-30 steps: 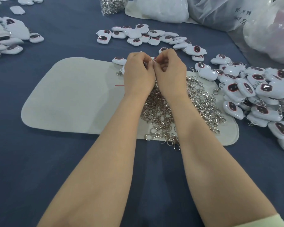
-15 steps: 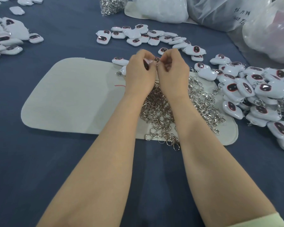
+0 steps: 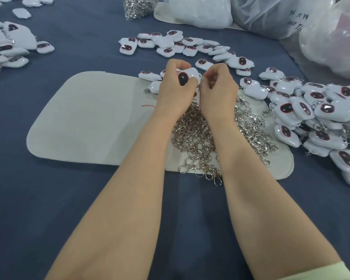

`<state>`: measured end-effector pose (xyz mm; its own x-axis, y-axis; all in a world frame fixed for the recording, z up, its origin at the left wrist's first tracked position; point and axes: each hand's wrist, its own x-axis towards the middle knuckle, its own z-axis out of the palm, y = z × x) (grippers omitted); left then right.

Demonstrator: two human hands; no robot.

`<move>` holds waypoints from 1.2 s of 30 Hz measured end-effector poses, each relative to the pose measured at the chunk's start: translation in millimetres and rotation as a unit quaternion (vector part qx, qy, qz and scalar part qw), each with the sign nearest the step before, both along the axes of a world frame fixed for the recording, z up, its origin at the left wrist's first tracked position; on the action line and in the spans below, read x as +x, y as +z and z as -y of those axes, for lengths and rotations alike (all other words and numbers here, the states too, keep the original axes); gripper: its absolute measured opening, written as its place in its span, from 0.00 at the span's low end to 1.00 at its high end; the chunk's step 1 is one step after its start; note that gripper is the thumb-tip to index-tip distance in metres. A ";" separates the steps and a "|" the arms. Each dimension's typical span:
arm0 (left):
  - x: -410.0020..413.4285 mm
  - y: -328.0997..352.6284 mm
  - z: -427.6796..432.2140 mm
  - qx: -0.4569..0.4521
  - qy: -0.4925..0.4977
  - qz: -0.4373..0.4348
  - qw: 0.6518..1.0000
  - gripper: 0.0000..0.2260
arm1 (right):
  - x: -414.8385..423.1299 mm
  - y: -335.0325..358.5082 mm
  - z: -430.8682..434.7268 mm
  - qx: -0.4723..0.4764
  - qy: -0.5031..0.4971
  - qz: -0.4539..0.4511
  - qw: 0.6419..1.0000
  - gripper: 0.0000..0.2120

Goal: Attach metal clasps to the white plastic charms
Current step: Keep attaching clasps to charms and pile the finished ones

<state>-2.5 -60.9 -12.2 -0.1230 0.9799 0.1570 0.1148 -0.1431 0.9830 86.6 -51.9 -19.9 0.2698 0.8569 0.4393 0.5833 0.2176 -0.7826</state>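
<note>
The left hand [image 3: 175,91] is curled round a white charm [image 3: 190,72], thumb under it and fingers over its far side. The right hand [image 3: 218,89] is curled too, thumb and forefinger pinching at the charm's 3 o'clock end; whether a clasp sits between them is hidden. The two hands touch, raised just over the far edge of a pale mat [image 3: 89,118].

The mat's 9 o'clock half lies bare. At 6 o'clock from the hands a pile of clasps [image 3: 196,138] spreads under the wrists to the mat's near edge. A heap of charms [image 3: 321,118] crowds the mat's 3 o'clock edge. A looser row [image 3: 180,45] lies at 12 o'clock and another heap [image 3: 8,47] at 10 o'clock. Bags [image 3: 200,11] stand at 1 o'clock. The tabletop [image 3: 49,199] is blue.

The held charm's long axis runs about 8 to 2 o'clock, its dark oval faces the camera, and its loop end points to the right hand.
</note>
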 end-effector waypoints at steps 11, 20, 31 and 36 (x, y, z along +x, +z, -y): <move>-0.6 -0.2 -0.5 -0.009 0.013 -0.026 1.000 0.11 | -0.7 1.4 1.0 -0.008 -0.009 0.008 1.000 0.05; 0.4 -1.7 -1.8 -0.011 0.011 -0.014 1.000 0.11 | -2.9 3.0 3.8 -0.003 0.012 0.049 0.999 0.06; -1.9 -0.1 -3.9 -0.003 0.020 0.023 1.000 0.09 | -4.8 2.7 6.4 0.010 0.032 0.036 0.999 0.07; -7.4 4.7 -6.0 -0.093 0.009 0.257 0.962 0.07 | -2.7 2.7 4.2 -0.009 0.054 0.007 0.998 0.07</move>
